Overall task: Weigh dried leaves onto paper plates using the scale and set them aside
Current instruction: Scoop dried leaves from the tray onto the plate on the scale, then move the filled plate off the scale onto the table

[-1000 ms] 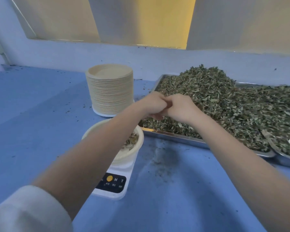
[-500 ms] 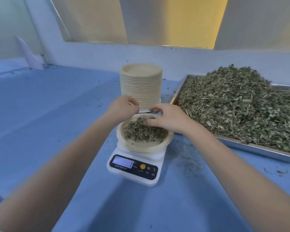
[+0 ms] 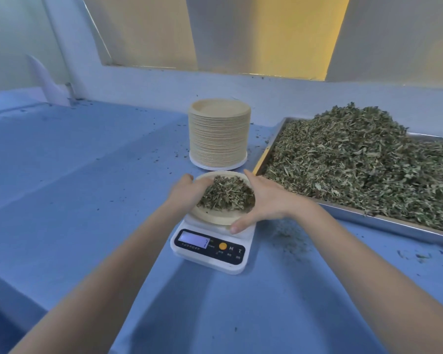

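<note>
A paper plate (image 3: 211, 217) with a heap of dried leaves (image 3: 226, 196) sits on the white digital scale (image 3: 210, 251), whose display is lit. My left hand (image 3: 187, 190) holds the plate's left rim, fingers curled over the edge. My right hand (image 3: 265, 201) cups the right rim, thumb under the near edge and fingers along the far side. A tall stack of paper plates (image 3: 219, 131) stands just behind the scale. To the right, a metal tray (image 3: 384, 222) carries a big pile of dried leaves (image 3: 363, 159).
The blue table (image 3: 87, 187) is speckled with leaf crumbs, thickest right of the scale. A pale wall with a window ledge runs along the back. A white folded object (image 3: 46, 83) stands at the far left.
Both hands left the tray's leaf pile, dropped leaves onto the plate on the scale, and now hold the plate by its two sides. The heap on the plate has grown.
</note>
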